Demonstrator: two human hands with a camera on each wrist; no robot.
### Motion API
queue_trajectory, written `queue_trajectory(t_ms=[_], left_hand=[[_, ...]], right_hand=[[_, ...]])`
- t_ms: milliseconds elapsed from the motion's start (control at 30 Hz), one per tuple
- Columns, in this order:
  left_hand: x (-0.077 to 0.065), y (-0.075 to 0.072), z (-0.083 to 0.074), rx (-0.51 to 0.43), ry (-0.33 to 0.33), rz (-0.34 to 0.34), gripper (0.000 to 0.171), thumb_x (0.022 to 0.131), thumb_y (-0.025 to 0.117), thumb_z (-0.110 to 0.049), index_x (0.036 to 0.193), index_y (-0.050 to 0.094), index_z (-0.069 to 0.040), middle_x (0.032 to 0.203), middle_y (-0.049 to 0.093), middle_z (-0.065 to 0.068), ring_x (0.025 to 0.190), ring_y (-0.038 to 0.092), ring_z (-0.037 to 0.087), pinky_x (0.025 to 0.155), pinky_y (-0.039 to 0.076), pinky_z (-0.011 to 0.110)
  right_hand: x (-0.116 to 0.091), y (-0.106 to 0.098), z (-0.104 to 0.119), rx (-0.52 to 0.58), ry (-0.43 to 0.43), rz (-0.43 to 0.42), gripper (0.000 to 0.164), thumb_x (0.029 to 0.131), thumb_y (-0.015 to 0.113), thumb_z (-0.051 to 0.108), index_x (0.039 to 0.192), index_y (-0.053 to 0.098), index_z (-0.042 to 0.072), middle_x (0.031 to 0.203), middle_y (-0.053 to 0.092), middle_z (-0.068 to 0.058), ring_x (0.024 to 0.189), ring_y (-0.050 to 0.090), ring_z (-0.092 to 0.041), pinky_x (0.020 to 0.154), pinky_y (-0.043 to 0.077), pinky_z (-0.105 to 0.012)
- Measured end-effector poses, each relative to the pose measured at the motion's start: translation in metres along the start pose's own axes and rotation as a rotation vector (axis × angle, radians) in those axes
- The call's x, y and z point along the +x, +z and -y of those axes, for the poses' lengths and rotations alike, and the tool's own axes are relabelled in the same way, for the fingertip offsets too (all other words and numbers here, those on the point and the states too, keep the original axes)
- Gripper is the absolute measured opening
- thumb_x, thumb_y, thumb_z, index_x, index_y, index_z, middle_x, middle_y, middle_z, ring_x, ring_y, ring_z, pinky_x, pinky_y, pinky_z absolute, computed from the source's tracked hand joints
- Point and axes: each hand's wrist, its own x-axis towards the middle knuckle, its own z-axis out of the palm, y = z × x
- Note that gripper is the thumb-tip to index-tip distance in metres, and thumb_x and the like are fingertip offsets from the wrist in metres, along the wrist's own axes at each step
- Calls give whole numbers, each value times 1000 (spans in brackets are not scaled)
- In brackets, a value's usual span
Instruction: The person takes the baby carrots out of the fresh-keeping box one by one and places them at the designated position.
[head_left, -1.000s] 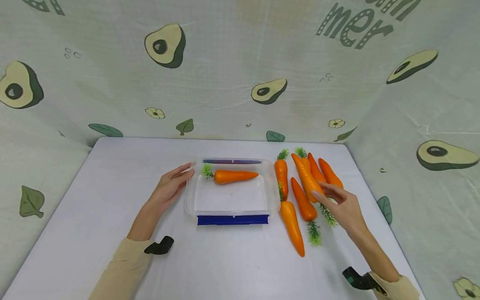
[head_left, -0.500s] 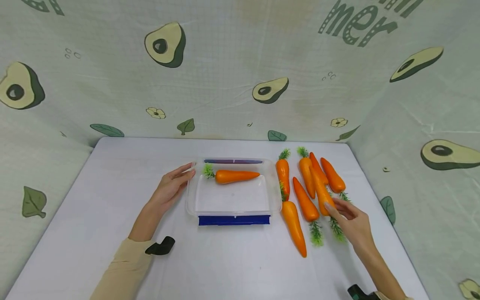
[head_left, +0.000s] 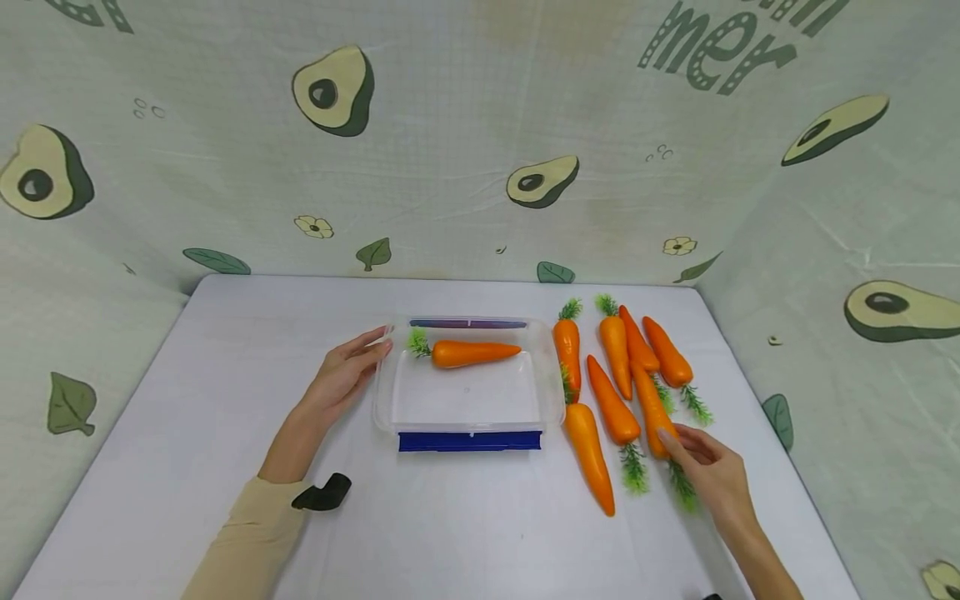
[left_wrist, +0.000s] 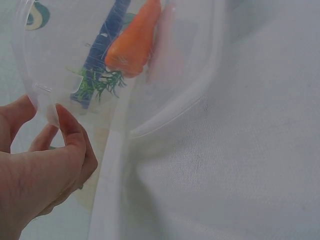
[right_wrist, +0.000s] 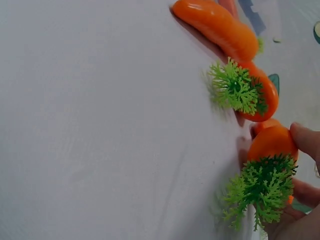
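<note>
A clear plastic food container (head_left: 465,421) with blue side latches lies on the table, one carrot (head_left: 472,354) with a green top inside it at the far side. My left hand (head_left: 348,371) is at the container's left end; in the left wrist view, thumb and fingers (left_wrist: 71,125) pinch the clear flap on its edge. To the right, my right hand (head_left: 712,467) grips a carrot (head_left: 654,412) near its thick end, between thumb and fingers. That carrot's leafy top (right_wrist: 265,190) hangs beside the hand in the right wrist view, and its tip meets another carrot (head_left: 637,337).
Several more carrots lie right of the container: two end to end along its side, the nearer carrot (head_left: 590,458) pointing forward, a carrot (head_left: 612,400) beside them, and a carrot (head_left: 667,352) at the far right. A patterned cloth (head_left: 442,167) rises behind the white table (head_left: 450,525).
My right hand has drawn its carrot toward me and to the right, off the carrots it overlapped. The left hand has kept its hold on the container.
</note>
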Motion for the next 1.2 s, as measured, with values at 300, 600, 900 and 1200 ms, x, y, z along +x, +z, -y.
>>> queue_trajectory(t_ms=[300, 600, 900, 1200], left_hand=[[0, 1, -1, 10, 1, 3, 63, 102, 68, -33, 158, 44, -18, 152, 43, 6, 125, 46, 9, 110, 38, 24], [-1, 2, -2, 6, -1, 8, 62, 102, 67, -31, 158, 44, -17, 151, 44, 6, 123, 46, 9, 113, 36, 28], [-1, 1, -1, -2, 2, 2, 61, 103, 67, -30, 158, 44, -17, 151, 44, 6, 124, 47, 9, 109, 40, 22], [-2, 2, 0, -9, 4, 5, 61, 103, 66, -29, 158, 43, -16, 162, 35, 5, 132, 42, 11, 116, 35, 28]], right_hand=[[2, -2, -2, -90, -9, -14, 85, 88, 66, 69, 141, 60, 3, 120, 70, -14, 90, 61, -9, 70, 52, -20], [2, -3, 2, -134, -28, 6, 88, 89, 63, 73, 143, 58, 4, 134, 63, -22, 120, 60, -37, 74, 52, -23], [-2, -5, 19, -149, -226, -84, 62, 97, 68, 51, 134, 64, 2, 124, 68, -21, 98, 62, -8, 71, 48, -9], [3, -6, 43, -137, -442, -116, 46, 101, 67, 35, 128, 66, -2, 118, 70, -22, 86, 48, 18, 76, 40, 1]])
